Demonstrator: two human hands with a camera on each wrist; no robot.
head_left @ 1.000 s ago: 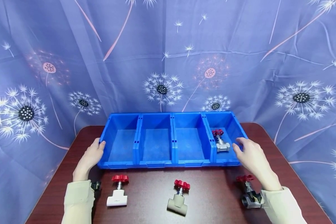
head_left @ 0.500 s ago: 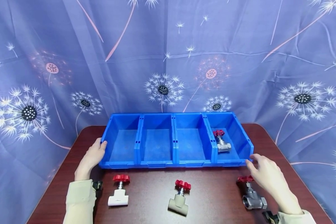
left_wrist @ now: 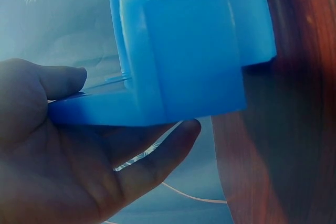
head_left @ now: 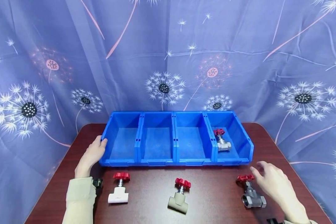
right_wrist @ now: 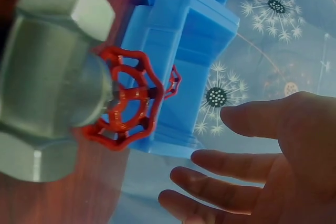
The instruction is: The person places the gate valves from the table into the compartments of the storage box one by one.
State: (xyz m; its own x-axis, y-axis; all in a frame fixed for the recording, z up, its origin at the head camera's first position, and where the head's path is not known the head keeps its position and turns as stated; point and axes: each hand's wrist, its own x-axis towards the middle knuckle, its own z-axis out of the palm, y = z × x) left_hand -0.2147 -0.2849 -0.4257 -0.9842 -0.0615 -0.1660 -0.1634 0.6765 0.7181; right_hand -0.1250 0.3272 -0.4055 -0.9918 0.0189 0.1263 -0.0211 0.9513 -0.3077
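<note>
My left hand (head_left: 93, 152) grips the left wall of a row of joined blue storage bins (head_left: 156, 162), thumb over the rim and fingers along the outside, as the left wrist view (left_wrist: 194, 61) also shows. My right hand (head_left: 277, 183) holds nothing; its fingers are relaxed, just right of a dark metal gate valve (head_left: 253, 199) with a red handwheel (right_wrist: 131, 100). In the right wrist view the hand (right_wrist: 294, 166) is apart from that valve. Inside the rightmost bin lies a silver metal valve (head_left: 223, 145), its red handwheel toward the back.
On the brown table (head_left: 212, 193), a white plastic valve (head_left: 118, 196) lies in front of the leftmost bin. A beige plastic valve (head_left: 178, 202) lies front centre. Both have red handwheels. A blue dandelion-print curtain (head_left: 168, 56) hangs behind and beside the table.
My right hand has moved from the rightmost bin's right wall toward the front right, beside the dark metal valve. My left hand stays on the left bin wall.
</note>
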